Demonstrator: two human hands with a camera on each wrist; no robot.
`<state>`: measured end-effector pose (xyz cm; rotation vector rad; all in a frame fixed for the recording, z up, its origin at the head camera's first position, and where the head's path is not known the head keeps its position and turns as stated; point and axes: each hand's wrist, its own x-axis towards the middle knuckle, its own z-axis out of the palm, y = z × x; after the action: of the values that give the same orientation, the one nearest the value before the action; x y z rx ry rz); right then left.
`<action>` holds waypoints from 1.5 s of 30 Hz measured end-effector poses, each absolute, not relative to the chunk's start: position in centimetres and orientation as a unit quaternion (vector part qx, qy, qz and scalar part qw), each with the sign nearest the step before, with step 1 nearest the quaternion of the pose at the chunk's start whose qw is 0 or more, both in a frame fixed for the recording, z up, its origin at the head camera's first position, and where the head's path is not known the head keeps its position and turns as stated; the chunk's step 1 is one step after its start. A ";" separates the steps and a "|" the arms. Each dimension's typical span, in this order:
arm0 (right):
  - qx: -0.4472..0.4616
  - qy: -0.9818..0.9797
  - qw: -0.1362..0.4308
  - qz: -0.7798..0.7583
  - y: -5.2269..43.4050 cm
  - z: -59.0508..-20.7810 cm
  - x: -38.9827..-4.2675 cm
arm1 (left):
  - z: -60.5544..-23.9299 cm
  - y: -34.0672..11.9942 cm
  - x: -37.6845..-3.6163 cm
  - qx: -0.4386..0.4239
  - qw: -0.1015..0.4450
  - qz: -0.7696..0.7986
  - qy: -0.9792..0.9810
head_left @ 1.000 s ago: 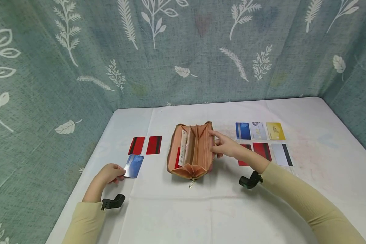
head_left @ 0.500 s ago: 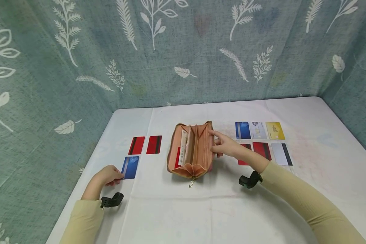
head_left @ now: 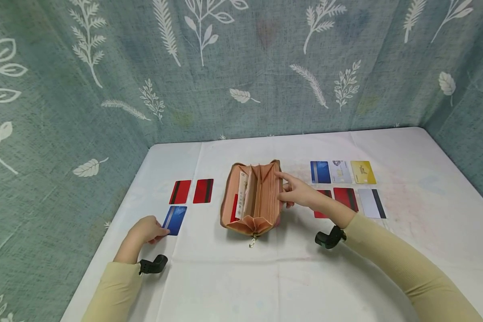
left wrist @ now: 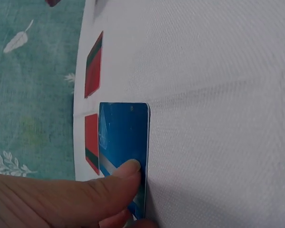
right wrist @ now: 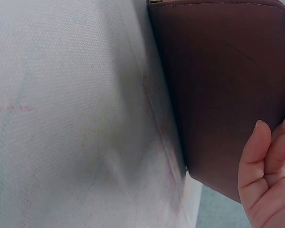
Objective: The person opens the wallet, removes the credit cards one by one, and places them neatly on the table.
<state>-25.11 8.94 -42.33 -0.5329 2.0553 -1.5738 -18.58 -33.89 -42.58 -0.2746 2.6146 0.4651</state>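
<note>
So the left hand (head_left: pixel 146 230) is down at the near-left part of the white tablecloth (head_left: pixel 265 277), pinching the near end of a blue card (head_left: pixel 175 219); the left wrist view shows the thumb (left wrist: pixel 118 178) pressed on top of the card with fingers curled under its edge, and the rest of the card lying flat on the cloth. Just beyond it sit two red cards with dark stripes (head_left: pixel 192 191), side by side, apart from the blue one. In the middle of the table there's a pinkish-tan zip wallet (head_left: pixel 252 197) lying wide open, accordion pockets showing, with a red card (head_left: pixel 234 207) and some paper slips tucked in the left-hand compartments. The right hand (head_left: pixel 299 191) is on the wallet's right wall, fingers loosely bent around the top edge with the thumb on the inside; from the right wrist view you just get the brown outer side of the wallet and curled fingertips (right wrist: pixel 263 156) touching it. Off to the right there's a row of three cards, blue (head_left: pixel 320 172), white-ish (head_left: pixel 341 172) and yellow (head_left: pixel 363 172), and a nearer row with two red ones (head_left: pixel 344 198) (one mostly hidden by the right wrist) plus a white card with a black stripe (head_left: pixel 372 203)
</note>
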 end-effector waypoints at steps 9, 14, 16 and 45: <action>-0.195 0.755 0.243 -0.577 9.0 -42.7 -24.9 | -42.4 -33.8 -18.5 -0.118 0.227 0.175 0.951; -0.194 0.756 0.241 -0.577 8.9 -42.7 -24.8 | -41.5 -33.2 -18.6 -0.120 0.207 0.176 0.955; -0.192 0.755 0.242 -0.579 8.9 -42.6 -24.8 | -41.0 -32.9 -18.8 -0.113 0.198 0.182 0.956; -0.193 0.756 0.244 -0.576 8.7 -42.5 -24.7 | -38.5 -22.9 -18.2 0.029 0.042 0.379 0.924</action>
<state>-24.70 8.74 -42.53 -0.5272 2.0661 -1.5720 -18.19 -22.92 -38.55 0.0892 2.8274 1.1611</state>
